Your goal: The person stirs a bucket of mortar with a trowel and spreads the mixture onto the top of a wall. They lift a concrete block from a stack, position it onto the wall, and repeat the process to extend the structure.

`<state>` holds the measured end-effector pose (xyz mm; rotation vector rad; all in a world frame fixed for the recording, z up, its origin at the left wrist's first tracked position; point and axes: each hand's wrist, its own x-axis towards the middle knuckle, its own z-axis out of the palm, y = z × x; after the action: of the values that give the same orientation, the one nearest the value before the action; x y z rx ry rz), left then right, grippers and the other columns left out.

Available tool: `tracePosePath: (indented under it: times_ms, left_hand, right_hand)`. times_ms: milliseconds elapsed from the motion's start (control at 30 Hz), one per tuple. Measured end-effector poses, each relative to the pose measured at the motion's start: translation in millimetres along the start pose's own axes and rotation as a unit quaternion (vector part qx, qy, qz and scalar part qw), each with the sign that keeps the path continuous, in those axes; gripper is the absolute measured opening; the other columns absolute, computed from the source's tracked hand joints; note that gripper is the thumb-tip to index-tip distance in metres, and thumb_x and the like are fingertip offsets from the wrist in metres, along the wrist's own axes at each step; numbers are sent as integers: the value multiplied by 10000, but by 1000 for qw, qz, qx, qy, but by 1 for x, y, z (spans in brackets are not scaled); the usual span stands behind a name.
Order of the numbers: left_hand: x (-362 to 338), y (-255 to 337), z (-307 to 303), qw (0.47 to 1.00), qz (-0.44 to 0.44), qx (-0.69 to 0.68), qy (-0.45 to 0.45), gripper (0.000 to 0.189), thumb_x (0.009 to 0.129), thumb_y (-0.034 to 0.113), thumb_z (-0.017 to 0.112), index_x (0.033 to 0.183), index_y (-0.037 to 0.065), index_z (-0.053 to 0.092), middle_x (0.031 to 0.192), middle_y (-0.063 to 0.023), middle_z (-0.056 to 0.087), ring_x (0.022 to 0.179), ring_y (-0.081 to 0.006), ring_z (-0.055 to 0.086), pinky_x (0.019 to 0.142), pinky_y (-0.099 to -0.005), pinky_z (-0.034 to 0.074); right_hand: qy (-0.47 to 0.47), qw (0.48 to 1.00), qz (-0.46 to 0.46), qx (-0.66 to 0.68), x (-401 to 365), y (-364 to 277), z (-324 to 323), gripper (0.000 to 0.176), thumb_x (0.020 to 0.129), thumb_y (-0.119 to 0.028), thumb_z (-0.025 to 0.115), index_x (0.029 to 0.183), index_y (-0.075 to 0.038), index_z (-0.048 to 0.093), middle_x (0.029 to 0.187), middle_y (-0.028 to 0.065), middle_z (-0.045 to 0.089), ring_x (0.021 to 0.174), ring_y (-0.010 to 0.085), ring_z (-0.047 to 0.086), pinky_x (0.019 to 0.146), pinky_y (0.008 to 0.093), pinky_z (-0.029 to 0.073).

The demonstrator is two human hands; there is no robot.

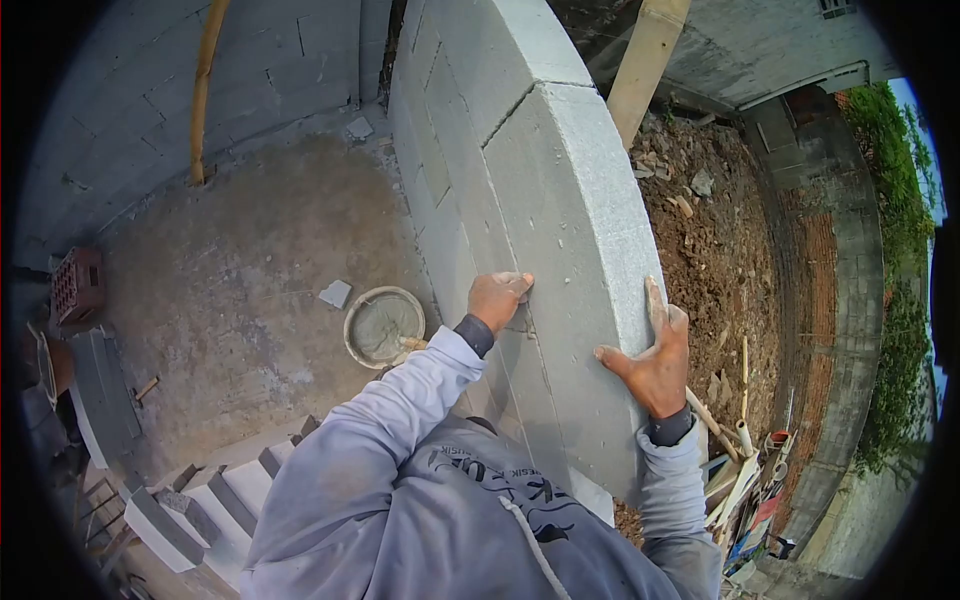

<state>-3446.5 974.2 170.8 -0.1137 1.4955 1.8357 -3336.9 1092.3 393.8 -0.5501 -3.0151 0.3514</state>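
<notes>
A grey lightweight concrete block [585,330] lies along the top of a block wall [440,160] in front of me. My right hand [655,360] straddles its top edge, with the thumb on the near face, the index finger stretched along the top, and the other fingers partly hidden at the far side. My left hand [500,303] is closed in a pinch against the wall's face, close to a joint between blocks. Whatever its fingertips may hold is too small to make out. Below on the floor stands a round tub [352,345] of wet grey mortar [383,325] with a handle in it.
Stacked pale blocks [215,510] stand at lower left. Beyond them are a hammer [147,388] and a reddish crate [77,287]. A block fragment [336,293] lies by the tub. Right of the wall are loose soil [715,250] and piled scraps [745,490]. A wooden prop [645,65] rises behind.
</notes>
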Motion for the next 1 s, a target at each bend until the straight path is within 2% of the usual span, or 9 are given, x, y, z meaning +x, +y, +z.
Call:
tracePosePath:
  times_ms: [100, 333, 533, 633, 1000]
  left_hand:
    - [-13, 13, 1, 998, -17, -61, 3, 384, 802, 254, 660, 1041, -44, 620, 910, -101, 648, 797, -183, 621, 711, -283, 475]
    - [-15, 11, 2, 997, -37, -72, 10, 384, 802, 272, 662, 1027, -37, 628, 930, -105, 650, 803, -180, 626, 717, -280, 476]
    - [-14, 12, 2, 999, -17, -44, 13, 426, 806, 323, 659, 1033, -36, 628, 919, -106, 653, 805, -175, 631, 708, -272, 478]
    - [-15, 15, 4, 997, -11, -68, 29, 388, 782, 288, 678, 986, -40, 652, 811, -89, 659, 705, -135, 610, 629, -238, 462]
    - [-14, 20, 2, 997, -33, -75, 15, 375, 791, 287, 675, 977, -38, 651, 814, -75, 650, 725, -139, 618, 617, -226, 448]
  right_hand:
    - [-9, 1000, 6, 4, 1, 1, 1, 1006, 475, -257, 833, 1361, -132, 372, 1049, 238, 418, 989, 392, 456, 897, 438, 392]
    - [7, 1000, 6, 2, -1, 1, 3, 996, 481, -253, 824, 1361, -134, 375, 1096, 250, 409, 1020, 393, 444, 908, 446, 382]
    - [22, 1000, 11, 11, -3, 2, 6, 978, 487, -271, 815, 1356, -141, 386, 1107, 272, 408, 1053, 418, 421, 931, 473, 343]
    - [21, 1000, 15, 1, -3, 4, 7, 972, 492, -279, 811, 1356, -143, 387, 1115, 284, 407, 1065, 423, 411, 936, 484, 328]
    - [40, 999, -3, -14, -6, 3, 7, 946, 526, -325, 787, 1363, -159, 379, 1137, 313, 399, 1082, 434, 391, 932, 505, 299]
